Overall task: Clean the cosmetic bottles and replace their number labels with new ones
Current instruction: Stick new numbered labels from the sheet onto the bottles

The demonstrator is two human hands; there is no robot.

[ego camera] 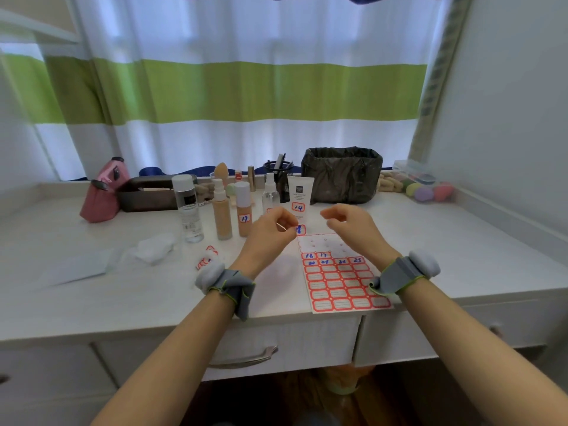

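The left hand (270, 232) pinches a number label (299, 230) lifted clear of the label sheet (341, 278), which lies at the surface's front edge within easy reach; the right hand (347, 224) hovers loosely curled, empty; the cosmetic bottles (244, 210) stand mid-surface, labels facing forward.

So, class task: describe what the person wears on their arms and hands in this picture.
Both forearms are bare, with no sleeves in view. Each wrist carries a grey fabric strap edged in lime green, with a pale, rounded padded block fixed to its outer side: one on the left wrist, one on the right wrist. The left hand and right hand wear no gloves.
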